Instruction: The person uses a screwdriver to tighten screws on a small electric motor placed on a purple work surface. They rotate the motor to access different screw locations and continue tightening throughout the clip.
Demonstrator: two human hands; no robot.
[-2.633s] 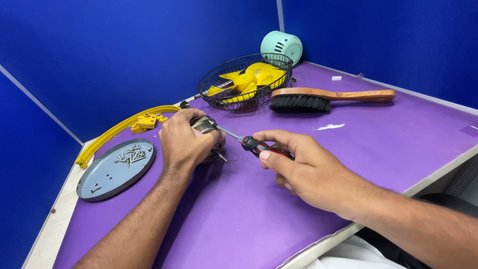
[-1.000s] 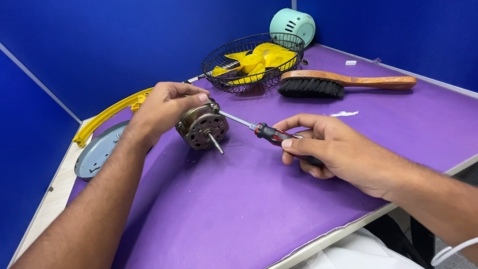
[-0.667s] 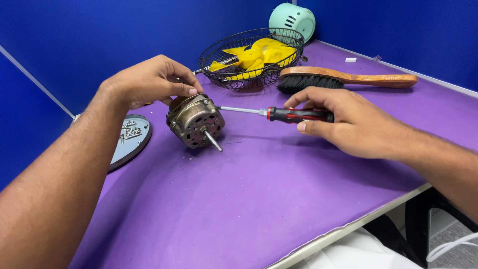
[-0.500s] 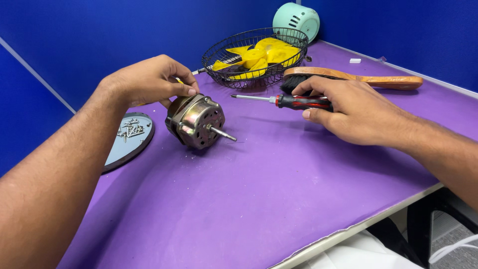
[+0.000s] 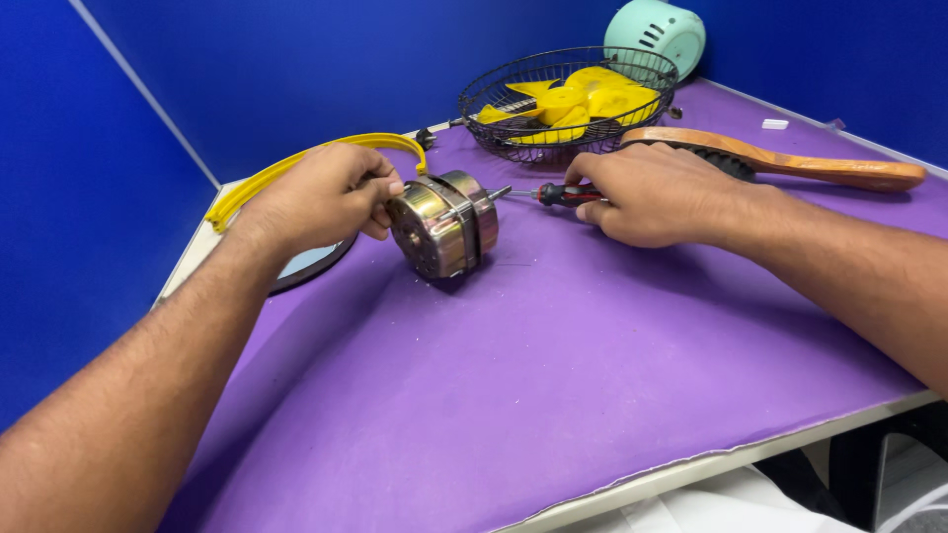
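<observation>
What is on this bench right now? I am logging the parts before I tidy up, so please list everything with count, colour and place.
motor: one, metallic gold-grey, centre-left of the mat
screwdriver: one, red and black handle, right of the motor
wire basket: one, black, at the back
fan blades: one set, yellow, in the basket
brush: one, wooden, back right
round housing: one, mint green, behind the basket
ring: one, yellow, back left
mat: one, purple
left hand: on the motor
right hand: on the screwdriver
</observation>
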